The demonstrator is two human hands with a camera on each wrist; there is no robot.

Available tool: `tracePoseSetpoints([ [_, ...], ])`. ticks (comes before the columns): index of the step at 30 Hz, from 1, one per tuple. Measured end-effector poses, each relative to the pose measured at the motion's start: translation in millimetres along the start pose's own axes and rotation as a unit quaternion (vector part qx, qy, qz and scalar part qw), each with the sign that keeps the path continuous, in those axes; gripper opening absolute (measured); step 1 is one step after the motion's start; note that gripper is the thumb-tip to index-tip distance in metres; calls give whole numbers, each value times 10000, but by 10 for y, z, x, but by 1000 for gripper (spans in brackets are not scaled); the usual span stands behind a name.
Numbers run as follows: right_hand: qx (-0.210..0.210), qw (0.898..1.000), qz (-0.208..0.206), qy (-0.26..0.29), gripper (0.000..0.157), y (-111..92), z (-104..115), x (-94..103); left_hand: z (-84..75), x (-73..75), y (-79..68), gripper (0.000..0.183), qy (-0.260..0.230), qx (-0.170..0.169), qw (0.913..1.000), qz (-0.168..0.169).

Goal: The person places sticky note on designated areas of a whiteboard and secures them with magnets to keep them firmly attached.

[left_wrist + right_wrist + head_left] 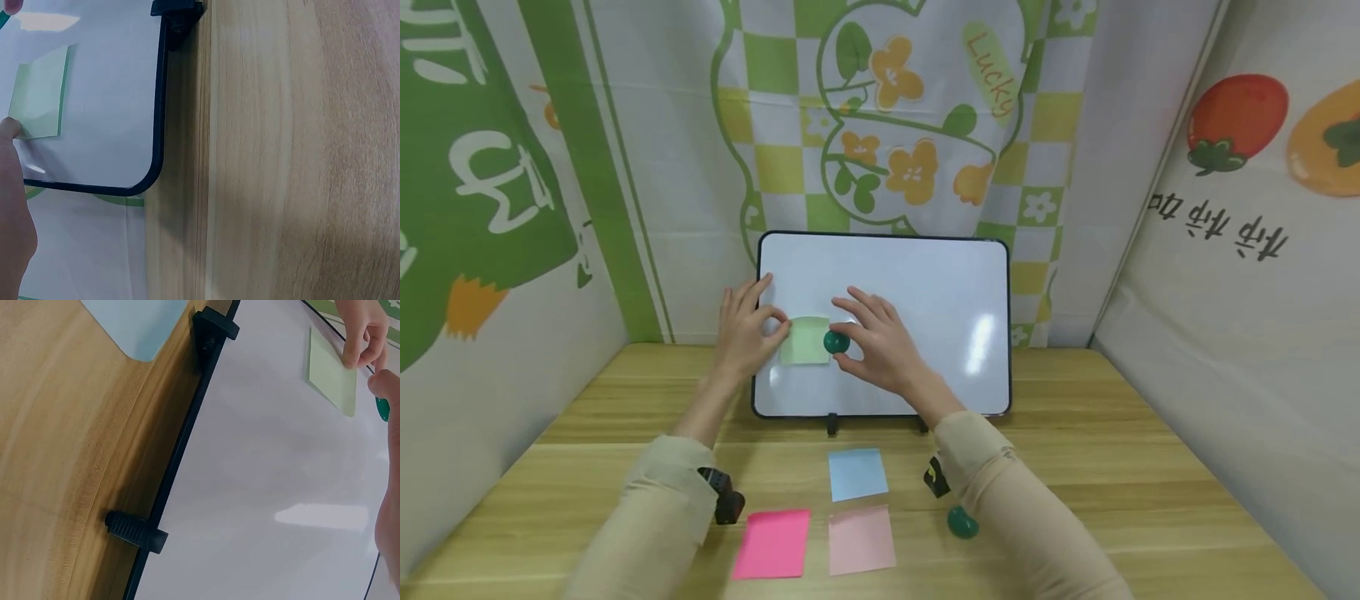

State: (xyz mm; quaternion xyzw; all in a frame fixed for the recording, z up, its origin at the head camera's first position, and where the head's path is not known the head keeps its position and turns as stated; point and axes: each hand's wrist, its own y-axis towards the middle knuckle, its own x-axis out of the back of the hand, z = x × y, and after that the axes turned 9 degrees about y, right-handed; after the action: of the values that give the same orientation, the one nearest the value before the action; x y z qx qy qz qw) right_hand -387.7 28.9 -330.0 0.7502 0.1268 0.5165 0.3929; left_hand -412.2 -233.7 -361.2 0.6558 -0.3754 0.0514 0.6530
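A pale green sticky note (807, 343) lies against the left part of a black-framed whiteboard (917, 283). Thumb and index finger of my left hand (739, 335) pinch the note's upper left corner, the other fingers spread. Between the thumb and index finger of my right hand (880, 343) is a round dark green magnet (835, 342), held at the note's right edge. The left wrist view shows the note (40, 97) with its lower edge standing slightly off the board. In the right wrist view, the magnet (382, 409) is partly hidden by the thumb.
Black stand feet (832, 424) hold the whiteboard upright on the wooden table (1075, 467). In front lie a blue note (857, 475), a hot pink note (772, 544) and a light pink note (862, 540). Another green magnet (962, 522) sits beside my right sleeve.
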Motion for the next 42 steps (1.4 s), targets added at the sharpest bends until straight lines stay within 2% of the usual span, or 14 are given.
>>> tracePoseSetpoints([
  [12, -352, 9978, 251, -499, 37, 173, 26, -146, 34, -29, -1, 12, 58, -131, 9999, 40],
  [18, -516, 9959, 460, -581, 37, 349, 55, -231, 77, 41, 45, 11, -81, -210, 9995, -226],
  [21, -703, 9937, 553, -682, 37, 398, 50, -269, 83, 61, 66, 11, -117, -221, 9994, -247],
  [28, -1070, 9881, 763, -798, 38, 376, 18, -362, 26, -17, 98, 10, -105, -295, 9995, 10],
  [35, -1209, 9851, 674, -1019, 37, 394, -7, -469, -13, -54, 114, 9, -89, -302, 9995, -35],
  [42, -1360, 9800, 879, -1156, 39, 429, 34, -519, 37, -35, 91, 9, -60, -250, 9996, -141],
])
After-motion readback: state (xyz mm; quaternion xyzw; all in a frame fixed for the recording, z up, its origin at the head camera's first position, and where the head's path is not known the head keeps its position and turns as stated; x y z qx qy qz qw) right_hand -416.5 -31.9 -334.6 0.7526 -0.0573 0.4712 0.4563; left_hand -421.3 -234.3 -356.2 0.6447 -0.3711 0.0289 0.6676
